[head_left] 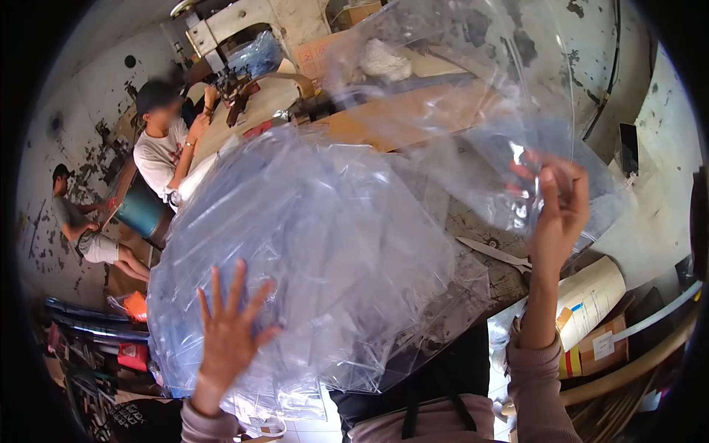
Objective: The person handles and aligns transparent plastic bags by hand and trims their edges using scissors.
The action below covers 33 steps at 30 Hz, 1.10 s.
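Across the desk (502,279), the plastic pile (317,214) looks light, limp and slippery. Your left hand (229,341) spreads open at its near side; right of it, your right hand (560,203) pinches a clear sheet (473,140), best held by an edge.

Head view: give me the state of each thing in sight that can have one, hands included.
Left hand: open, fingers spread, over the piled plastic; contact unclear.
Right hand: raised, fingers closed on the lifted sheet.
Lifted sheet: clear, loose, creased.
Piled plastic: heaped, wrinkled.
Scissors: lying on the table, not held.
Sewing machine: upright; running or not, cannot tell.
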Motion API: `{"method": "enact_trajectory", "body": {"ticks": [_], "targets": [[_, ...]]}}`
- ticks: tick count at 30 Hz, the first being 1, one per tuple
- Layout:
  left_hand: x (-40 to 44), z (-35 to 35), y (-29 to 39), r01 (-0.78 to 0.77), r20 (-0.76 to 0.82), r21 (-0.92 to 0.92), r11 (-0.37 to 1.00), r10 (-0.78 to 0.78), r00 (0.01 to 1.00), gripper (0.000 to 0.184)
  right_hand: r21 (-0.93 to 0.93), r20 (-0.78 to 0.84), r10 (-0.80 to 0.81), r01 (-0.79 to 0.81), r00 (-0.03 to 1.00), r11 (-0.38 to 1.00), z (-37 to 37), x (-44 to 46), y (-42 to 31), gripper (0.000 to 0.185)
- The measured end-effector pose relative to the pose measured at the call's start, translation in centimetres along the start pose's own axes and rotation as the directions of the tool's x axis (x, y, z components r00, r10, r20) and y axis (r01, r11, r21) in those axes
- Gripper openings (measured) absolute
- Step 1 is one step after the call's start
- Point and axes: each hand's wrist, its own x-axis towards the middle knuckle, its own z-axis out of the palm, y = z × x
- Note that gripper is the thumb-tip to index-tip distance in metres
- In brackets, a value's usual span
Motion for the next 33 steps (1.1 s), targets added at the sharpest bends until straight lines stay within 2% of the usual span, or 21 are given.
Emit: {"method": "enact_trajectory", "body": {"ticks": [2, 4, 6, 8, 9, 10, 11, 12, 13, 14, 16, 18, 20, 22, 23, 24, 26, 27, 29, 32, 33], "targets": [[2.1, -0.1, -2.9, 0.057, -0.020, -0.071, 0.996, -0.059, 0.998, 0.063, -0.103, 0.060, -0.222, 0.227, 0.973, 0.968, -0.1, 1.0, -0.9, 0.014], [4.2, 0.0, -6.3, 0.067, 0.015, -0.138, 0.988, -0.065, 0.998, 0.061, -0.141, 0.073, -0.276, 0.284, 0.958, 0.949, -0.3, 0.7, -1.1, 0.010], [4.6, 0.0, -6.8, 0.084, 0.052, -0.211, 0.974, -0.075, 0.996, 0.060, -0.377, 0.526, -0.501, 0.717, 0.687, 0.586, -1.4, -1.0, -1.5, 0.013], [3.6, -0.9, -6.6, 0.089, -0.074, 0.074, 0.993, -0.084, 0.994, 0.056, -0.179, 0.650, -0.542, 0.801, 0.532, 0.572, -1.4, -3.9, -0.9, 0.025], [2.4, -2.5, -4.9, 0.114, -0.230, -0.031, 0.993, -0.118, 0.966, 0.053, -0.128, 0.716, -0.503, 0.800, 0.484, 0.586, -1.6, -5.9, -1.0, 0.027], [1.0, -3.4, -3.1, 0.117, -0.218, -0.032, 0.993, -0.121, 0.968, 0.053, -0.078, 0.775, -0.462, 0.791, 0.431, 0.607, -2.2, -8.1, -1.2, 0.028], [-0.7, -3.9, -1.3, 0.179, -0.233, -0.383, 0.906, -0.282, 0.931, 0.055, -0.107, 0.837, -0.357, 0.766, 0.414, 0.634, -3.1, -10.2, -1.2, 0.031], [-2.1, -3.8, 0.4, 0.204, -0.189, -0.684, 0.701, -0.440, 0.878, 0.057, -0.138, 0.888, -0.249, 0.741, 0.387, 0.658, -4.1, -12.0, -1.1, 0.034], [-3.4, -3.1, 2.0, 0.171, -0.169, -0.755, 0.633, -0.440, 0.882, 0.063, -0.133, 0.891, -0.242, 0.730, 0.385, 0.670, -4.9, -13.2, -0.5, 0.034], [-4.6, -2.4, 3.5, 0.145, -0.143, -0.818, 0.556, -0.441, 0.886, 0.069, -0.184, 0.917, -0.140, 0.709, 0.373, 0.681, -5.8, -14.4, 0.2, 0.036], [-5.8, -1.6, 6.5, 0.211, -0.107, -0.778, 0.592, -0.457, 0.883, 0.075, -0.229, 0.939, -0.027, 0.682, 0.343, 0.695, -6.2, -15.4, 0.5, 0.038], [-6.8, -0.5, 8.6, 0.230, -0.073, -0.781, 0.581, -0.450, 0.890, 0.077, -0.298, 0.912, 0.050, 0.571, 0.408, 0.765, -6.1, -15.8, -0.2, 0.043], [-6.6, 0.9, 10.5, 0.223, -0.159, -0.692, 0.686, -0.447, 0.880, 0.076, -0.316, 0.917, 0.137, 0.471, 0.375, 0.824, -5.0, -13.7, -2.3, 0.048], [-6.6, 2.4, 12.1, 0.230, -0.219, -0.682, 0.694, -0.494, 0.841, 0.082, -0.327, 0.897, 0.247, 0.174, 0.366, 0.929, -4.6, -11.8, -3.3, 0.052], [-6.2, 2.0, 12.9, 0.276, -0.196, -0.682, 0.677, -0.533, 0.823, 0.085, -0.316, 0.860, 0.256, 0.068, 0.443, 0.946, -4.7, -11.7, -3.2, 0.048], [-5.9, 2.2, 13.4, 0.311, -0.207, -0.643, 0.700, -0.550, 0.809, 0.089, -0.309, 0.865, 0.252, 0.063, 0.434, 0.949, -4.7, -11.6, -2.7, 0.048], [-5.3, 2.1, 14.2, 0.372, -0.215, -0.656, 0.657, -0.635, 0.742, 0.092, -0.494, 0.680, 0.128, 0.323, 0.722, 0.807, -4.4, -11.3, -1.7, 0.043], [-5.2, 2.1, 14.3, 0.386, -0.209, -0.653, 0.652, -0.644, 0.735, 0.092, -0.485, 0.689, 0.129, 0.322, 0.713, 0.813, -3.5, -10.7, -1.4, 0.043], [-5.3, 2.4, 14.3, 0.335, -0.176, -0.786, 0.519, -0.708, 0.684, 0.096, -0.597, 0.612, 0.012, 0.452, 0.791, 0.663, -1.4, -9.5, -0.8, 0.037], [-5.5, 3.4, 14.3, 0.292, -0.282, -0.750, 0.594, -0.686, 0.671, 0.107, -0.640, 0.608, 0.076, 0.431, 0.791, 0.636, -0.6, -9.2, 1.2, 0.035], [-5.6, 3.2, 14.3, 0.335, -0.294, -0.694, 0.637, -0.676, 0.676, 0.109, -0.635, 0.546, 0.063, 0.365, 0.835, 0.681, -0.2, -9.3, 1.8, 0.024]]}}
